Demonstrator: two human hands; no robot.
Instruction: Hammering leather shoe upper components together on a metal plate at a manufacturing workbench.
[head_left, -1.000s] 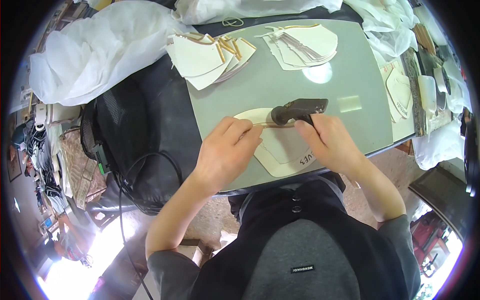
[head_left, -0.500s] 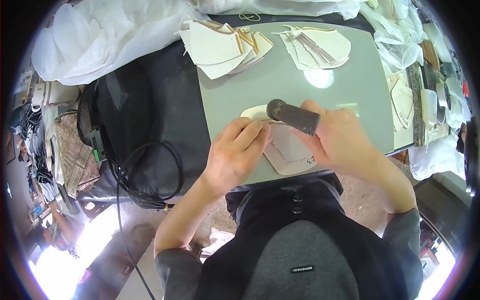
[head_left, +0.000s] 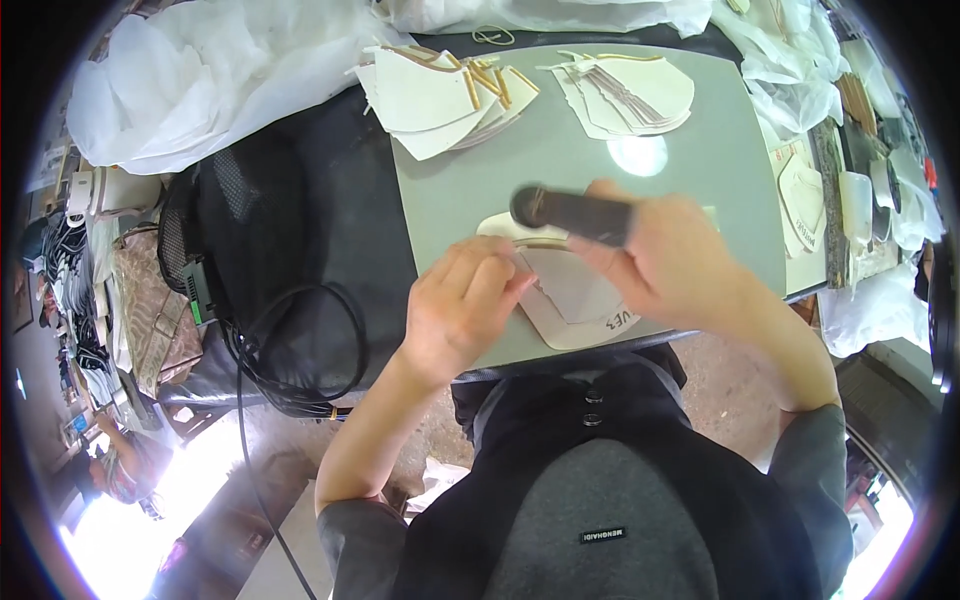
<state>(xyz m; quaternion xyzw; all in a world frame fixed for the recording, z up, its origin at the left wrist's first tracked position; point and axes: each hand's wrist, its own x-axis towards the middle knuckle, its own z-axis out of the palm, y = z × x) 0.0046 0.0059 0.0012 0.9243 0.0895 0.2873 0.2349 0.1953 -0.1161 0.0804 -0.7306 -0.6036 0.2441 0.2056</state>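
the hammer (head_left: 575, 215) had shifted slightly leftward along the worktop (head_left: 720, 150) compared with half a second earlier, its round end moving closer to the left hand (head_left: 460, 300). blur on the dark head and on the right hand (head_left: 675, 260) indicated motion. the right hand was closed around the hammer; the handle was hidden by the fingers.

the left hand had moved back a little to the left, with the thumb now apart from the fingers. its fingertips were at the upper left end of the pale panel (head_left: 575, 285); whether they gripped or only pressed it could not be told.

the panel lay on a larger cream card (head_left: 495, 225) at the worktop's near edge, left of centre. its brown edge strip (head_left: 543, 243) ran along the side facing the far edge and showed more fully between the hands than before. the hammer head was above this side; contact could not be confirmed.

in judgement, the change indicated repeated tapping along the strip, with the left fingers being cleared or repositioned. the left end appeared to require care, since fingertips and hammer head were close together there.
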